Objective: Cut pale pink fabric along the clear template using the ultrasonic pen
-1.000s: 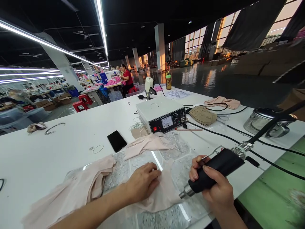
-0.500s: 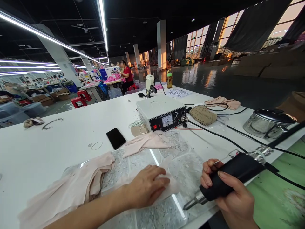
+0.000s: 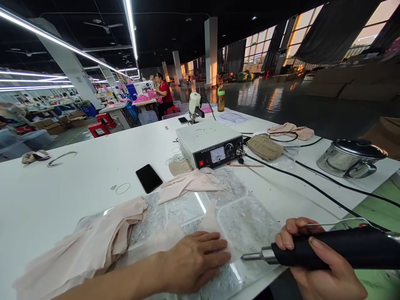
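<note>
My left hand (image 3: pixel 195 260) lies palm down with its fingers stretched out on a thin, sheer pale-pink fabric piece (image 3: pixel 210 218). Under the fabric is a clear, glossy plastic mat (image 3: pixel 246 221) with a grey stone-like pattern. My right hand (image 3: pixel 321 254) is wrapped round the black handle of a handheld ultrasonic tool (image 3: pixel 304 250). Its pointed metal tip faces left, close to the fabric's right edge and my left fingertips; whether it touches the mat I cannot tell. A layered stack of pink fabric pieces (image 3: pixel 90 233) lies left of my left forearm.
Behind the mat stands a control box (image 3: pixel 215 146) with a meter, its black cable running right. More pink fabric (image 3: pixel 187 183), a black phone (image 3: pixel 148 178), elastic loops (image 3: pixel 123 188), a tan pad (image 3: pixel 265 147) and a glass pot (image 3: pixel 351 158) lie about. A person (image 3: pixel 164 93) sits at a sewing machine beyond.
The handheld tool has swung from a steep slant to nearly level, its rear end lower. My left hand has flattened and shifted slightly right and nearer, its fingers straighter on the fabric.
</note>
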Tool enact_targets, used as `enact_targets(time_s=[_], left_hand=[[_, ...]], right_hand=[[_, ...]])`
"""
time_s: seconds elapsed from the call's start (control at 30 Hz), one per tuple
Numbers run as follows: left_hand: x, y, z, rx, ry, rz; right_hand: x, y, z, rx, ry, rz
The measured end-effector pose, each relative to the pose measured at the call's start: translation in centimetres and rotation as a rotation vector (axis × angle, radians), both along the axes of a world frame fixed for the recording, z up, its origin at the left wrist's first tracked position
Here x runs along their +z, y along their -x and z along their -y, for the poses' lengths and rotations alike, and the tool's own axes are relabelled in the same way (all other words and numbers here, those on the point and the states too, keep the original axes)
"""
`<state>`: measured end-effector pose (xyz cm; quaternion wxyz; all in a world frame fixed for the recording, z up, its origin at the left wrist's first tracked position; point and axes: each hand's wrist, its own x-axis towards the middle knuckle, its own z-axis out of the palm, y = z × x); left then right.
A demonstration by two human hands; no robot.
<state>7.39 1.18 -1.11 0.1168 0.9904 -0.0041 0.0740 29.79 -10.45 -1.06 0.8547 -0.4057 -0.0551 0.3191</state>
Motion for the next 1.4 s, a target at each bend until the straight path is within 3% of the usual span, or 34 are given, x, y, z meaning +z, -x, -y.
enact_targets(time_s=[0.27,0.8,0.97,1.17,1.4], left_hand=[[-1.1,0.1,-0.2,0.024,-0.008,-0.031],[-2.1,0.0,0.2,0.052,0.055,-0.002],[-1.8,-1.6,0.0,0.080,0.052,0.080],[-1.6,-4.5,-0.2,0.108,0.066,0.024],[-1.9,-4.6,0.0,0.165,0.146,0.028]], right_hand=[[-0.1,0.7,1.2,-0.111,0.014,0.066],[-0.3,1.2,2.2,-0.094,0.085,0.130],[-0.8,1.0,2.5,-0.108,0.076,0.153],[0.1,1.4,2.2,-0.098,0.096,0.186],[-0.9,0.7,2.4,-0.107,0.059,0.210]])
